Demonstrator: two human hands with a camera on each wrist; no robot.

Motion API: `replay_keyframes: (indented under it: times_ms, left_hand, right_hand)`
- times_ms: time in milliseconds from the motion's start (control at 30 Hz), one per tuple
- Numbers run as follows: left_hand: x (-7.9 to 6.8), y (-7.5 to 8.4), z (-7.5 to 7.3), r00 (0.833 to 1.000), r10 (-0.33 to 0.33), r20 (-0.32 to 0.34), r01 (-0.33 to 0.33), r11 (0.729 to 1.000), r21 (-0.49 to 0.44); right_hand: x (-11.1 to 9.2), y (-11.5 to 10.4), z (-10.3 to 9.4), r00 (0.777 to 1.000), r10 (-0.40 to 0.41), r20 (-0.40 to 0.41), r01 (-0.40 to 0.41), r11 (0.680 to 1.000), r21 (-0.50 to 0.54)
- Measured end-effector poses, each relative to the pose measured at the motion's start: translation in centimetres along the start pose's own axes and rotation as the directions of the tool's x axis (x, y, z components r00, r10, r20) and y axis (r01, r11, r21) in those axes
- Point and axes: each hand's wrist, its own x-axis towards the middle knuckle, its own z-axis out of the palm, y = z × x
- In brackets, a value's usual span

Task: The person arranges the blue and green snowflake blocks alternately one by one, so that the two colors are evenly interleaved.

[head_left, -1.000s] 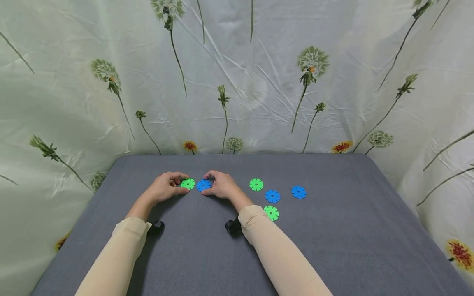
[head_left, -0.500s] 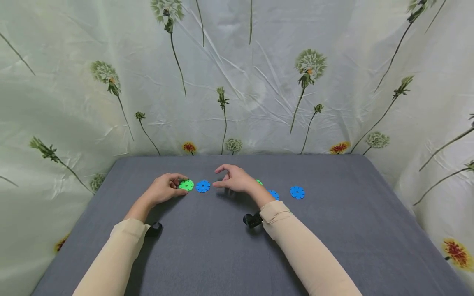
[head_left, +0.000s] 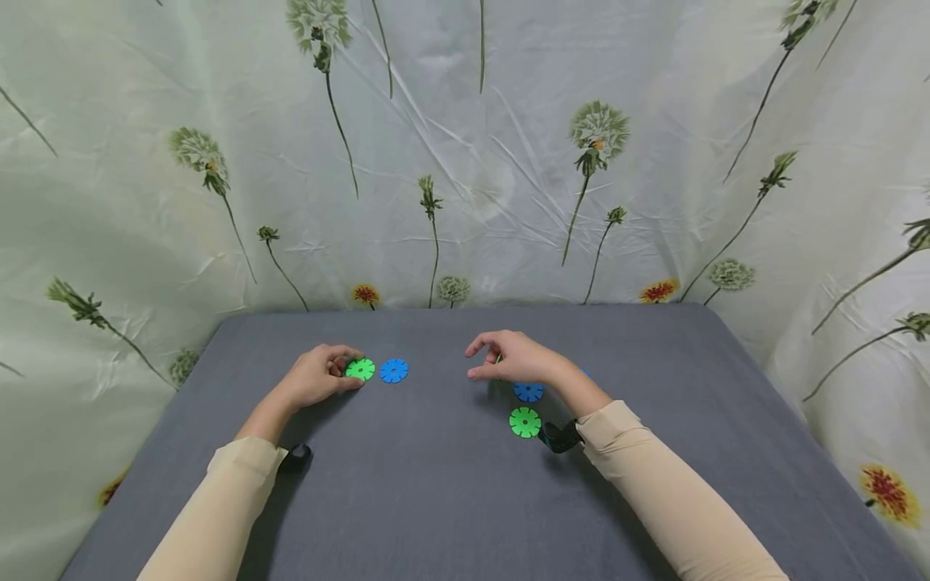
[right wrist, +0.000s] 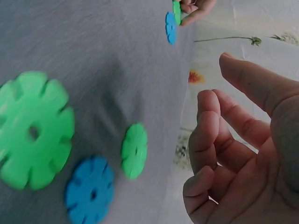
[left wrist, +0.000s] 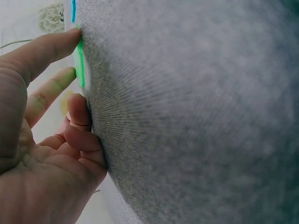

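Observation:
On the left of the table, my left hand point(head_left: 316, 376) holds a flat green notched disc point(head_left: 361, 369) between thumb and forefinger at its edges. The left wrist view shows both fingertips on the rim of that green disc point(left wrist: 80, 60). Just right of it lies a blue notched disc point(head_left: 394, 370), untouched. My right hand point(head_left: 512, 357) hovers over the table with fingers loosely bent and holds nothing. Below it, the right wrist view shows a second green disc point(right wrist: 134, 150), mostly hidden behind the hand in the head view.
Nearer me lie another blue disc point(head_left: 528, 393) and a green disc point(head_left: 525, 422), beside the right wrist's black camera point(head_left: 559, 437). One more blue disc point(head_left: 587, 373) is mostly hidden by the right wrist. A flower-printed curtain point(head_left: 508, 202) hangs behind the grey table point(head_left: 407, 484).
My right hand has let go of the blue disc beside the held green one and moved right, over the other discs. My left hand keeps its hold on the green disc.

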Motion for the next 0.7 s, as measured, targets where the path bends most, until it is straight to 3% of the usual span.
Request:
replay_keyframes:
  times_ms: [300, 500, 700]
  left_hand:
    - [0.5, 0.3, 0.3, 0.997, 0.063, -0.047, -0.059, 0.995, 0.078]
    - [1.3, 1.3, 1.0, 0.995, 0.085, -0.057, -0.08, 0.994, 0.076]
    - [2.1, 2.2, 1.6, 0.995, 0.095, -0.015, -0.093, 0.991, 0.094]
  right_hand:
    - [-2.8, 2.9, -0.7, 0.998, 0.033, -0.062, -0.034, 0.999, -0.016]
    - [-2.7, 4.3, -1.0, 0.989, 0.068, -0.131, -0.073, 0.997, -0.033]
    - [-1.6, 5.3, -1.1, 0.981, 0.114, -0.157, -0.126, 0.989, -0.071]
